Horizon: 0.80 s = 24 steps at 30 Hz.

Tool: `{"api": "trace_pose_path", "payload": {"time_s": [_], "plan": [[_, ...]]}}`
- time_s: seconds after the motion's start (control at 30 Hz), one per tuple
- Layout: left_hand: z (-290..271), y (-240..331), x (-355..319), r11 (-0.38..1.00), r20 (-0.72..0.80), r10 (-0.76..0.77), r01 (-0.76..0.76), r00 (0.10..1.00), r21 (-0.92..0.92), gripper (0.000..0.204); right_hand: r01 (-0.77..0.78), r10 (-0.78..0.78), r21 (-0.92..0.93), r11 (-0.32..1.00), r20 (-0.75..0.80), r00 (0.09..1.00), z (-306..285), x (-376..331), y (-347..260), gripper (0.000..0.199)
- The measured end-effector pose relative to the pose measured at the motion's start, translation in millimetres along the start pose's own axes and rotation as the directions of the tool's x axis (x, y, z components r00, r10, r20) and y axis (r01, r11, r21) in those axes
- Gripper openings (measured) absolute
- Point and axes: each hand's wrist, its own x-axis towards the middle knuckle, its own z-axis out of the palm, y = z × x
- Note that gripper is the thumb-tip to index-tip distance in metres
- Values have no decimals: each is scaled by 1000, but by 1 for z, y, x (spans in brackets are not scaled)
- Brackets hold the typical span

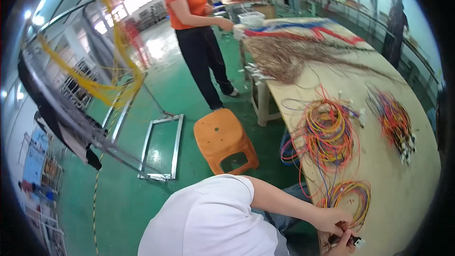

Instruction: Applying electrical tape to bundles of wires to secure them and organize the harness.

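My left hand (334,221) reaches in from a white short sleeve to the near part of the wooden table (393,208). Its fingertips are pinched together on thin wire ends that are partly hidden. Just below, my right hand (342,247) grips a small white connector (359,243) with dark wires behind it, between thumb and finger. Both sets of fingertips almost touch. Beside the hands lies a loose coil of yellow, red and blue wires (364,204). Farther up the table sits a bigger coil of the same coloured wires (327,130).
At the table's right lies a wire bundle with black and white ends (395,123). Brown wires (279,54) spread across its far part. An orange stool (220,132) stands left of the table. Beyond it stands a person in an orange top (187,0). Yellow wires hang on a metal rack (80,78).
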Motion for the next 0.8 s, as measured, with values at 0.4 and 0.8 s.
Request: {"api": "trace_pose_path", "payload": {"time_s": [0.4, 0.8], "plan": [[2, 2, 26, 998, 104, -65, 66, 992, -5, 64, 104, -107, -27, 994, -335, 936, -14, 8, -29, 28], [-1, 42, 34, 382, 209, -464, 407, 861, -829, 16, 487, -482, 14, 873, -130, 867, -5, 5, -32, 22]]}}
